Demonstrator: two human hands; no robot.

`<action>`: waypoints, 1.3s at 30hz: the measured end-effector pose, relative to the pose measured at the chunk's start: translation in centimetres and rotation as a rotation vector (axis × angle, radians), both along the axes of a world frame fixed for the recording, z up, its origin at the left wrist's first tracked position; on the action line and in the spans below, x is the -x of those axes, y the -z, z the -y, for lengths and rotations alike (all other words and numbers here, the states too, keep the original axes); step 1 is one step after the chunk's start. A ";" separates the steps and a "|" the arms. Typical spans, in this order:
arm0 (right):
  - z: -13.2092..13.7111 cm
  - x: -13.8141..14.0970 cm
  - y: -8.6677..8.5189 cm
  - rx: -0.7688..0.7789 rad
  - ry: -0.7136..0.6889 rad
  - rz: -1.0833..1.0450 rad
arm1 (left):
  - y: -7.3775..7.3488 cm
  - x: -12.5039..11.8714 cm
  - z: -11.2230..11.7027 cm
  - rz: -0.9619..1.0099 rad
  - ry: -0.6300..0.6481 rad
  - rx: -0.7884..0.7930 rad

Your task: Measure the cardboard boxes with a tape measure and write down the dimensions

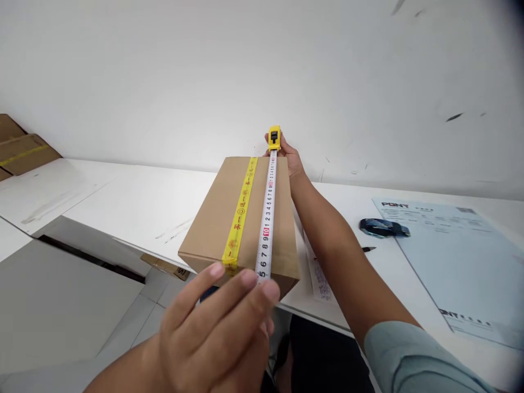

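A brown cardboard box point(215, 215) lies on the white table, with yellow tape point(241, 210) printed in red running along its top. Beside that tape, the white blade point(268, 210) of a tape measure is stretched over the box from front to back. Beyond the far edge, my right hand point(292, 159) is closed around the yellow tape measure case point(274, 137), most of its fingers hidden behind it. At the near edge, my left hand point(221, 327) has its fingers bent over the blade's near part; the blade's tip is hidden by them.
On the table point(135, 188) to the right lie a pale blue printed sheet point(454, 256), a dark blue object point(383, 228), a pen tip point(369, 249) and a printed paper point(321, 281). Brown boxes point(28, 153) stand at the far left. A white wall point(172, 82) rises behind.
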State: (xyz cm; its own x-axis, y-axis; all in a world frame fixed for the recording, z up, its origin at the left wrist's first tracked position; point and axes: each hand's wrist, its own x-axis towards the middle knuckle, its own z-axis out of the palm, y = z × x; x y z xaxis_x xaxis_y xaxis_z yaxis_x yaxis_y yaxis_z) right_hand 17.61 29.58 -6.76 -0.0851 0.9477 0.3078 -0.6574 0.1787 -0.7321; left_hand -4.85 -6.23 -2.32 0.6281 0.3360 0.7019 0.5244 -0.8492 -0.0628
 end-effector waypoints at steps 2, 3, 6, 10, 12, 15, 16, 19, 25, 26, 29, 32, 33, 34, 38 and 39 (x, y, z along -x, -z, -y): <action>0.1 0.1 0.2 -0.061 0.013 0.013 | -0.9 -0.7 -1.9 -0.095 -0.027 -0.159; 0.1 0.1 0.2 -0.092 0.012 0.013 | -1.0 -1.1 -2.6 -0.127 -0.039 -0.203; 0.3 0.1 -0.3 -0.135 0.011 0.056 | -0.6 -1.9 -3.6 -0.120 -0.047 -0.186; 0.5 0.2 -0.6 -0.125 -0.003 0.091 | -0.8 -2.1 -3.2 -0.126 -0.050 -0.097; 0.3 0.3 -0.4 -0.134 -0.031 0.045 | -1.3 -1.9 -2.9 -0.153 -0.038 -0.059; -0.3 0.3 0.1 -0.166 -0.081 -0.054 | -1.8 -1.7 -2.9 -0.179 -0.022 -0.029; -0.5 0.4 0.2 -0.174 -0.097 -0.078 | -1.9 -1.7 -3.0 -0.185 -0.018 -0.029; -0.8 0.4 0.4 -0.195 -0.121 -0.105 | -2.0 -1.7 -3.4 -0.192 -0.013 -0.050; -0.8 0.1 0.1 -0.181 -0.126 -0.070 | -1.5 -1.7 -4.6 -0.107 -0.021 -0.176; -0.8 0.0 0.1 -0.172 -0.122 -0.062 | -1.4 -1.7 -4.7 -0.101 -0.018 -0.167; -0.8 -0.1 0.1 -0.160 -0.120 -0.056 | -1.4 -1.7 -4.7 -0.121 -0.042 -0.146; -0.8 -0.3 -0.2 -0.182 -0.153 -0.047 | -1.7 -1.5 -4.5 -0.174 -0.063 -0.158; -0.9 -0.5 -0.4 -0.185 -0.176 -0.026 | -1.8 -1.5 -4.4 -0.191 -0.069 -0.153; -0.9 -0.8 -0.7 -0.184 -0.204 0.010 | -1.9 -1.4 -4.4 -0.199 -0.072 -0.146; -0.9 -2.8 -3.3 -0.154 -0.257 0.211 | -1.9 -0.8 -4.1 -0.146 -0.039 -0.122; -0.7 -3.4 -4.3 -0.142 -0.238 0.238 | -1.9 -0.5 -3.9 -0.109 -0.034 -0.097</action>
